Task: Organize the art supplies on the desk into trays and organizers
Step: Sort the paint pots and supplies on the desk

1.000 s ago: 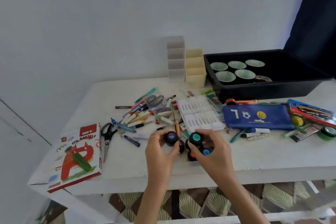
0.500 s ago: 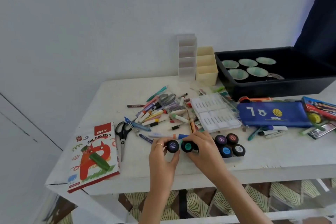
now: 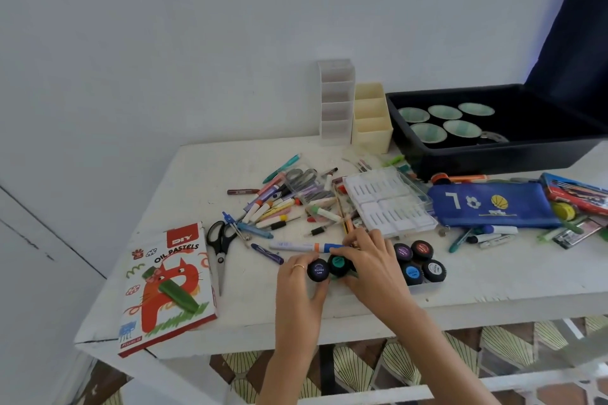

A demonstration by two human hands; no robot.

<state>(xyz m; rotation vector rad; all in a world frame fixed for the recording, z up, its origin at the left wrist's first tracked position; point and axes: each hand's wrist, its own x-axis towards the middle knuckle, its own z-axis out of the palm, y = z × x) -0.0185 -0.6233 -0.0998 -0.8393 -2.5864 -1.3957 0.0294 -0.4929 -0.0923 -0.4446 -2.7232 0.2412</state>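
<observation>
Head view: white desk (image 3: 493,289) against a plain white wall (image 3: 164,43), patterned floor below. Left hand (image 3: 297,286) pinches one purple-label pot (image 3: 318,270). Right hand (image 3: 371,270) curls over one teal-label pot (image 3: 337,264). The two pots touch, front middle of the desk. Four more pots (image 3: 421,250) just right. At back: two organizers (image 3: 371,118), one black tray (image 3: 493,158) with five cups (image 3: 462,128). One pastels box (image 3: 167,286), one scissors (image 3: 220,246), one pencil case (image 3: 493,207).

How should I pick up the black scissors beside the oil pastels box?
Take the scissors by their black handle loops, from above at the far end. They lie flat, blades shut and pointing toward you, so the loops are the safe, thick part.
</observation>
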